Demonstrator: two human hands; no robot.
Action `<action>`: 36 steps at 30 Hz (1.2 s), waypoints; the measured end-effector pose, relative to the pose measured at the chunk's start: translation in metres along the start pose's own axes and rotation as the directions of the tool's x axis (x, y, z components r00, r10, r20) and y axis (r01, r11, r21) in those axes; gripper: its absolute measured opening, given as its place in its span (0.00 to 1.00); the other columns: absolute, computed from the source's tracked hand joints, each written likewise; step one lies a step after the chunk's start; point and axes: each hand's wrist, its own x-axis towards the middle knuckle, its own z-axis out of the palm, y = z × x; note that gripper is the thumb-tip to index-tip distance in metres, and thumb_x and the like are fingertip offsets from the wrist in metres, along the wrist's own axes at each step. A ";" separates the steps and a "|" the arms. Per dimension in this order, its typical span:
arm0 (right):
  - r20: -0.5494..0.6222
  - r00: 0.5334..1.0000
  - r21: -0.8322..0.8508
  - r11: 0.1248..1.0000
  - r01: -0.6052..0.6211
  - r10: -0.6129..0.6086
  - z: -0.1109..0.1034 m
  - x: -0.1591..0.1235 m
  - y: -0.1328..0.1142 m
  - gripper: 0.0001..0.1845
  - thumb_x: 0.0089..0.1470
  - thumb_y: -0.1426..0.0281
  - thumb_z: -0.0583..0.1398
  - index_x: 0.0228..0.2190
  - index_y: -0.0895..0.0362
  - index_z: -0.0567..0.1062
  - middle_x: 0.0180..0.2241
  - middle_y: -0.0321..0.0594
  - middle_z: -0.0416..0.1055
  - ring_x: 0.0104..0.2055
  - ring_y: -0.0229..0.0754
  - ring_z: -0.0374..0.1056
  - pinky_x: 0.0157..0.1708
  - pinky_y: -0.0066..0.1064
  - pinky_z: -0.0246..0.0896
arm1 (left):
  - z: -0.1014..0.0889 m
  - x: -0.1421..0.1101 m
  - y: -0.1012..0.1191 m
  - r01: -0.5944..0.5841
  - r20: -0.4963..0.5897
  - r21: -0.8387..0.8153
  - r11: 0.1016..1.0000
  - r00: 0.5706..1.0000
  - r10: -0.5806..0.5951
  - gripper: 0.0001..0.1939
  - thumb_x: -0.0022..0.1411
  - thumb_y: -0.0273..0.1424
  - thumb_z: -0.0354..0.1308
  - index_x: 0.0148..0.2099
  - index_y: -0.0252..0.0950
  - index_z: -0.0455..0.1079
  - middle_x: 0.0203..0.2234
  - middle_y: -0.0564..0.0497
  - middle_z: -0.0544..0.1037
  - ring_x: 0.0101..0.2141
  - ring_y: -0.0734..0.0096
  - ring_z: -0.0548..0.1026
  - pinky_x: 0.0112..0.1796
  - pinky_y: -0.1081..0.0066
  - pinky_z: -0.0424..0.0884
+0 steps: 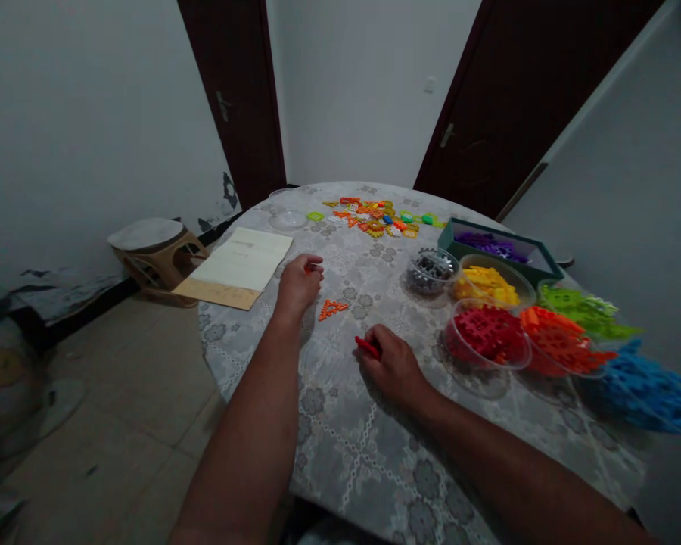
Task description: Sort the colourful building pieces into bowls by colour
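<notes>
My left hand (pixel 298 284) rests on the round table (pixel 374 446) with its fingers curled, and a small orange bit shows at the fingertips. Just right of it lies an orange triangular plastic piece (pixel 332 308) flat on the cloth. My right hand (pixel 394 369) lies closer to me, closed around a red plastic piece (pixel 368 347) that sticks out to the left of the fingers.
Clear bowls hold red pieces (pixel 488 333), orange pieces (pixel 561 344), yellow pieces (pixel 488 284), grey pieces (pixel 430 269), green pieces (pixel 587 310) and blue pieces (pixel 652 390). A green box (pixel 496 246) holds purple ones. Loose mixed pieces (pixel 377 216) lie far; a booklet (pixel 238 265) lies left. A stool (pixel 153 253) stands beyond.
</notes>
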 end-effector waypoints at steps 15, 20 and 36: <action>-0.151 0.965 0.413 0.900 -0.137 0.216 -0.001 0.009 0.014 0.21 0.58 0.65 0.60 0.53 0.53 0.75 0.46 0.42 0.80 0.45 0.47 0.75 0.48 0.38 0.67 | 0.000 -0.013 -0.011 -0.325 0.431 0.746 0.581 0.901 -0.049 0.15 0.38 0.32 0.76 0.33 0.43 0.79 0.33 0.44 0.82 0.34 0.54 0.79 0.37 0.64 0.69; -0.149 0.971 0.415 0.903 -0.108 0.185 0.004 0.010 0.018 0.17 0.59 0.67 0.60 0.50 0.51 0.75 0.39 0.37 0.80 0.40 0.45 0.74 0.44 0.36 0.68 | 0.002 -0.015 -0.013 -0.367 0.447 0.778 0.509 0.894 -0.039 0.09 0.44 0.32 0.70 0.32 0.43 0.77 0.31 0.43 0.82 0.33 0.55 0.78 0.34 0.66 0.67; -0.529 0.827 -0.182 0.977 0.109 -0.191 -0.146 -0.021 0.020 0.10 0.57 0.75 0.52 0.34 0.51 0.72 0.37 0.43 0.74 0.43 0.50 0.69 0.46 0.41 0.64 | 0.036 -0.038 0.026 0.486 0.605 -0.265 0.832 0.756 -0.249 0.18 0.54 0.42 0.71 0.45 0.38 0.78 0.40 0.44 0.81 0.35 0.62 0.80 0.27 0.70 0.71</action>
